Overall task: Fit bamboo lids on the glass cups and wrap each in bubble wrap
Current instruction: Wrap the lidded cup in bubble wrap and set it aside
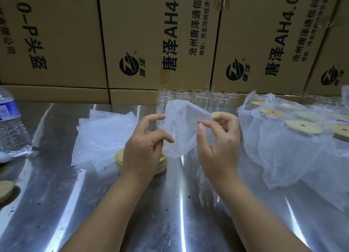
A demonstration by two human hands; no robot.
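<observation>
The left hand (pixel 145 149) covers most of the bamboo lid stack (pixel 119 160). The held bubble wrap sheet (pixel 181 127) screens the glass cups (pixel 200 100) behind. The water bottle (pixel 9 123) is clipped by the left edge.

Glass cups (pixel 200 100) ahead, lid stack (pixel 119 160) left

glossy scuffed steel bench (pixel 56 204), clear bubbled plastic wrap (pixel 181 127), clear glass cups (pixel 202 98), pale matt bamboo lids (pixel 303 126), matt brown cardboard boxes (pixel 62 34)
</observation>
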